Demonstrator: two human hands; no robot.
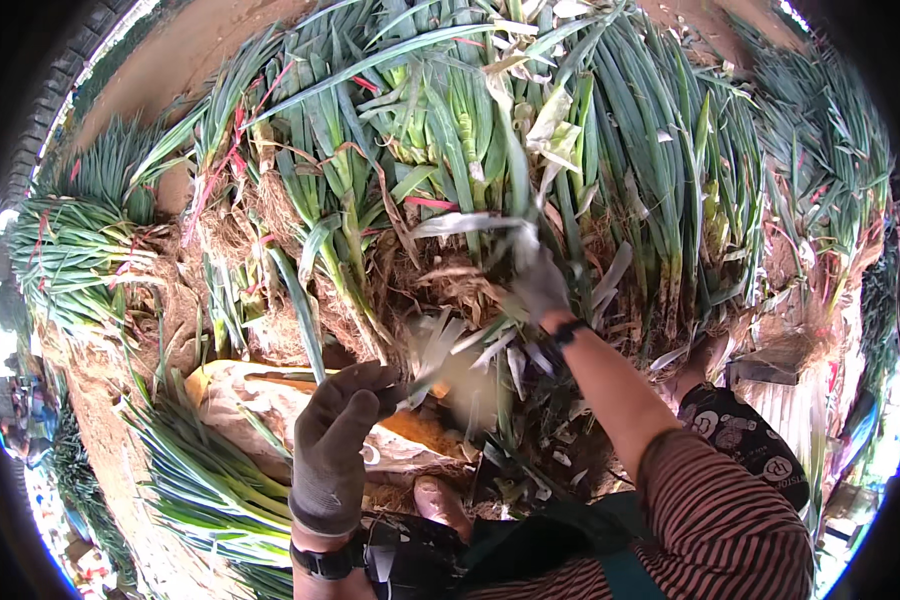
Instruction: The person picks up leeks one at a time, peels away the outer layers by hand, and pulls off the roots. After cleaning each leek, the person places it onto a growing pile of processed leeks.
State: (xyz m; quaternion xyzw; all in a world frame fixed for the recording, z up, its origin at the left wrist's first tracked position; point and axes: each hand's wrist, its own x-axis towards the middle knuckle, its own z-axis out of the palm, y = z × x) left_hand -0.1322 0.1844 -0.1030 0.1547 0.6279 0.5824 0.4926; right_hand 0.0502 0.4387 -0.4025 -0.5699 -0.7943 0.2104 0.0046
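My left hand (332,440), in a grey glove, is closed in front of me. Its thumb and fingers pinch a green onion leaf (432,362), which is blurred. Farther out and to the right, my right hand (542,282), also gloved, is smeared by motion over the onion roots. A pale, dry leaf (470,223) shows at its fingertips, but I cannot tell whether it is held. Just beyond both hands stand bundled green onions (460,130), with roots toward me. Loose peeled leaves (515,370) lie below my right hand.
More green onions lie at the lower left (210,480), far left (75,255) and right (820,140). A pale and orange sack (250,405) lies behind my left hand. Red ties (430,203) show among the stalks. My bare foot (442,505) rests near the sack.
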